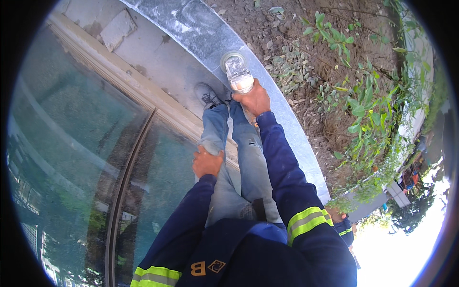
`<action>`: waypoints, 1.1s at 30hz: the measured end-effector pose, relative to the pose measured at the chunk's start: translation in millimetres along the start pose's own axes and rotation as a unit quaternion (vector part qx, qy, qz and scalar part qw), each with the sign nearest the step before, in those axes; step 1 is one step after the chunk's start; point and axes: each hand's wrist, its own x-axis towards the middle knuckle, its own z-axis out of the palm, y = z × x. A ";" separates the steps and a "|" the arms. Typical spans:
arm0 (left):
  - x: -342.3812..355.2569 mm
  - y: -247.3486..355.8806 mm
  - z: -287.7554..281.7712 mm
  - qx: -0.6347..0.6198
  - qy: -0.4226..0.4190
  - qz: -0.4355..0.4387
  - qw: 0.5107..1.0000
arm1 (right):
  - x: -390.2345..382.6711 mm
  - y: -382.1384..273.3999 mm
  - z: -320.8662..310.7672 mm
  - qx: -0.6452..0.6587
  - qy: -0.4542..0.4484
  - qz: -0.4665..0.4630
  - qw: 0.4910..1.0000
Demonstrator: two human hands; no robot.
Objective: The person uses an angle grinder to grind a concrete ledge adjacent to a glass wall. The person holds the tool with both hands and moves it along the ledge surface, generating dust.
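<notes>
My right hand (255, 99) is closed around the body of a dusty angle grinder (239, 76). Its round disc head (232, 60) lies over the top of a curved grey stone curb (282, 112). Pale dust coats the tool, and whether the disc spins cannot be told. My left hand (208, 161) rests on my left knee, thumb and fingers apart across the faded jeans (216, 125), with no tool in it. Part of its fingers is hidden by the bend of the leg.
Left of me runs a glass wall (71, 138) with a dark frame bar (125, 186) and a pale sill. A loose slab (118, 29) lies on the narrow paving. Beyond the curb are soil, dry leaves and leafy shrubs (363, 112). Another person's sleeve (344, 230) shows behind my right arm.
</notes>
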 end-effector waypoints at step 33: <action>-0.4 -7.3 6.3 -0.009 0.035 0.021 0.999 | 2.4 23.4 -5.4 0.051 0.036 0.009 0.998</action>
